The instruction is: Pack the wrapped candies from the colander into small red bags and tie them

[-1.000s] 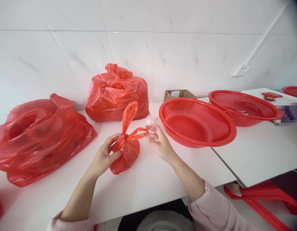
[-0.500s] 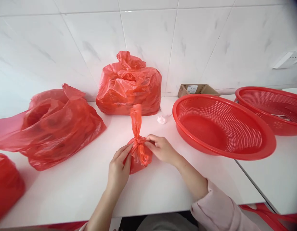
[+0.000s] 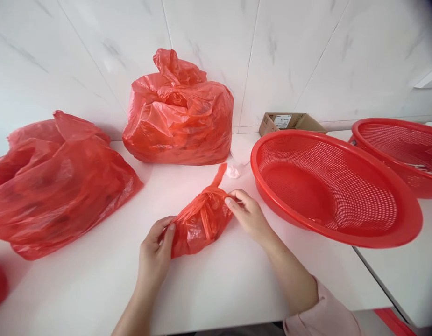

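A small red plastic bag (image 3: 198, 226) lies on the white table between my hands, its top gathered and one strip sticking up towards the back. My left hand (image 3: 156, 249) pinches the bag's left side between thumb and fingers. On the other side, my right hand (image 3: 247, 212) grips the plastic near the gathered top with its fingertips. The plastic is stretched taut between the two. What the bag contains cannot be made out.
A large full red bag (image 3: 180, 121) leans against the tiled wall, another red bag (image 3: 65, 186) at left. Right stand a red perforated basket (image 3: 363, 186) and a second basket (image 3: 398, 158). Behind them is a cardboard box (image 3: 296, 122); a crumpled pale piece (image 3: 232, 171) lies on the table (image 3: 216, 294).
My hands have moved apart, the left one to the left, pulling the small bag wider. Its upright strip now leans to the right. The camera view has shifted slightly.
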A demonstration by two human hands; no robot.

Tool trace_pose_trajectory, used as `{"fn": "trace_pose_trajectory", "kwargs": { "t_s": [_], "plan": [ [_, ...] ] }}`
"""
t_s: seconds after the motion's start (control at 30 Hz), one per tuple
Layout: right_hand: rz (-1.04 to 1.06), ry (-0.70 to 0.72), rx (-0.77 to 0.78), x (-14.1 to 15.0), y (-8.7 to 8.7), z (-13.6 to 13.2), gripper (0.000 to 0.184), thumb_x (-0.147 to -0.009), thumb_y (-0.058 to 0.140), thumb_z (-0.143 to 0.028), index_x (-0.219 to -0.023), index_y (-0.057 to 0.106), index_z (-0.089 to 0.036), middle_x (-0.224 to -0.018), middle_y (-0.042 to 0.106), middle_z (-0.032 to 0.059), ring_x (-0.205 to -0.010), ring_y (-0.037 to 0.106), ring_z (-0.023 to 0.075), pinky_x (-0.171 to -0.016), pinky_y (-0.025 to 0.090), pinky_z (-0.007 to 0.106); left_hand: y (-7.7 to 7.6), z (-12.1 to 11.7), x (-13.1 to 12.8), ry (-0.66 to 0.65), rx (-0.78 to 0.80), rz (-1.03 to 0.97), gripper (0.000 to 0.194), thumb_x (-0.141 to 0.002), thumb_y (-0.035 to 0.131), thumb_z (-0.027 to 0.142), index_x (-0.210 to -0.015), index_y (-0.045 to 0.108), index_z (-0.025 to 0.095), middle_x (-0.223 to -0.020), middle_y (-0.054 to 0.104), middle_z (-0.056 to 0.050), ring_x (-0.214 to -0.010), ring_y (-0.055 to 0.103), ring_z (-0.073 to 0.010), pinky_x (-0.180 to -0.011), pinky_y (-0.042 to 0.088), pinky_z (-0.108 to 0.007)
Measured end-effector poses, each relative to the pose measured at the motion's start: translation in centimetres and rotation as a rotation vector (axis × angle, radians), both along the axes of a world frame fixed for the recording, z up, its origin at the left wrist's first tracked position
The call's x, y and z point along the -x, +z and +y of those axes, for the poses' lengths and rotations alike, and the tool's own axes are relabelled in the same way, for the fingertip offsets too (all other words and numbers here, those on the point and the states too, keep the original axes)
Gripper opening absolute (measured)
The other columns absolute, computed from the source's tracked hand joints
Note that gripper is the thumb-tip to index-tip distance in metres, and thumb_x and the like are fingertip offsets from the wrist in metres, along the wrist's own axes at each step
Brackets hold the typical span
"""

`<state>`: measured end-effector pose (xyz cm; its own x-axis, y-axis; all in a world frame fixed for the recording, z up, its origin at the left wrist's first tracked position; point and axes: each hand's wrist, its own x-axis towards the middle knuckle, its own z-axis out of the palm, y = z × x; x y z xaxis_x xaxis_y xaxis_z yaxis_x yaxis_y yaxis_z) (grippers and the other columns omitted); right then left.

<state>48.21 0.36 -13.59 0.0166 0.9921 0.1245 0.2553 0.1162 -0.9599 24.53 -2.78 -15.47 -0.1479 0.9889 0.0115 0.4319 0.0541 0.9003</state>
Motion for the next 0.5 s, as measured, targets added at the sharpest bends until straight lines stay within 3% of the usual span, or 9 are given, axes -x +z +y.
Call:
{"fn": "trace_pose_trajectory", "kwargs": {
  "t_s": [0.1,0.17,0.33,0.5],
  "plan": [
    [0.007,-0.043,0.007,0.6,-0.4,0.0,0.035,-0.093,0.055,-0.043,-0.122,0.053,-0.024,-0.123,0.059,0.0062,-0.111,0.056,0.0193,-0.096,0.045,0.034,0.1,-0.5,-0.8,-0.108,-0.155,0.092,0.045,-0.096,0.048,0.041,-0.139,0.048,0.028,-0.143,0.052,-0.008,-0.127,0.052,-0.0271,-0.103,0.046,-0.042],
    [0.031,-0.086,-0.016,0.8,-0.8,0.3,0.046,-0.094,0.052,-0.046,-0.135,0.046,-0.026,-0.134,0.055,0.0075,-0.122,0.053,0.0201,-0.102,0.043,0.036,0.5,-0.6,-1.3,-0.185,-0.217,0.225,0.057,-0.095,0.049,0.04,-0.149,0.032,0.033,-0.154,0.039,-0.007,-0.138,0.041,-0.0282,-0.11,0.04,-0.047],
    [-0.009,0.026,-0.164,1.7,-2.3,1.2,0.043,-0.103,0.034,-0.042,-0.138,0.048,-0.024,-0.143,0.051,0.0057,-0.134,0.046,0.0175,-0.114,0.035,0.036,0.7,1.2,-1.9,-0.424,-0.115,0.619,0.068,-0.095,0.045,0.045,-0.156,0.017,0.032,-0.164,0.018,-0.007,-0.149,0.016,-0.0349,-0.113,0.031,-0.059],
    [-0.23,0.077,-0.163,3.2,-3.4,1.1,0.042,-0.103,0.029,-0.036,-0.136,0.051,-0.021,-0.133,0.06,0.0078,-0.126,0.053,0.0194,-0.112,0.039,0.04,-0.6,2.4,-2.3,-0.517,0.003,0.718,0.067,-0.097,0.032,0.045,-0.157,0.014,0.022,-0.165,0.015,-0.007,-0.151,0.01,-0.0321,-0.118,0.023,-0.057]
  ]
}}
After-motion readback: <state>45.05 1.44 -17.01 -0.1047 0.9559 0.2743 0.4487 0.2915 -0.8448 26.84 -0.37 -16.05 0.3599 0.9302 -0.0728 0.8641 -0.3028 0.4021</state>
